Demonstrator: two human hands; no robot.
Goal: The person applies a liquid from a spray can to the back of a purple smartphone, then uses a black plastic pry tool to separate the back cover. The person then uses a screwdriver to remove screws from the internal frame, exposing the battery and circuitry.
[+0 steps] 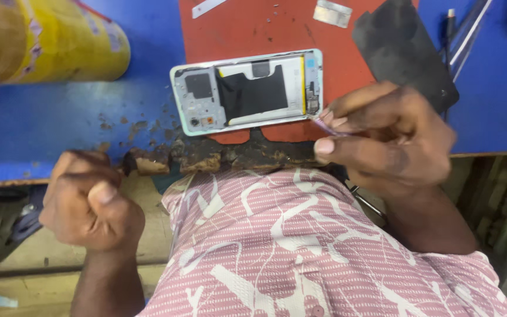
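Observation:
An opened phone (247,91) lies back-up on a red mat (253,29), showing its white battery, black tape and grey inner frame. My right hand (391,138) hovers at the phone's right end, its fingers pinching a small thin pale strip (324,125) beside the phone's lower right corner. My left hand (89,199) is a closed fist below the bench's front edge, apart from the phone; nothing shows in it.
The blue bench (42,129) has a worn, crumbling front edge (206,158). A yellow roll (42,38) lies at the back left. A black sheet (406,50) lies right of the phone, metal strips (333,13) behind it, thin tools (467,35) at far right.

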